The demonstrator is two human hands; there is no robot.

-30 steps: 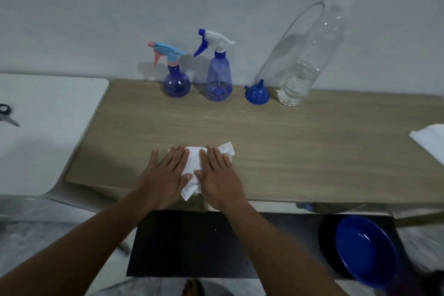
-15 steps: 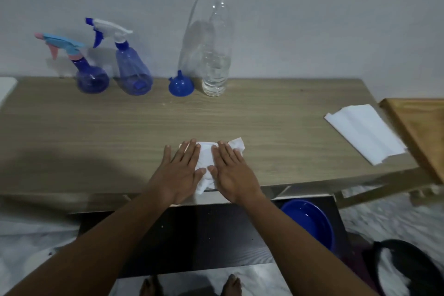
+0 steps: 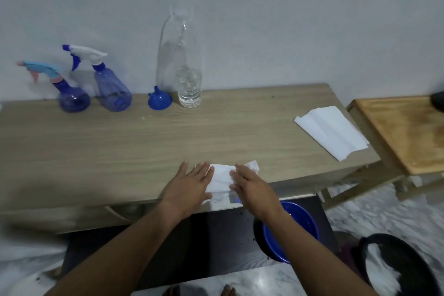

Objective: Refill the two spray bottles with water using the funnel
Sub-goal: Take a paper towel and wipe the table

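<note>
Both hands lie flat, fingers spread and gripping nothing, on a white tissue (image 3: 222, 179) at the bench (image 3: 144, 146) front edge. The left hand (image 3: 189, 186) and right hand (image 3: 252, 186) have slid slightly apart since a moment ago, so more tissue shows between them. Far behind the tissue, by the wall, stand two blue spray bottles (image 3: 72, 97) (image 3: 111, 89), capped, then the funnel (image 3: 159, 99) and a clear water bottle (image 3: 188, 84). Likely wiping; refilling seems not yet started, or already finished.
</note>
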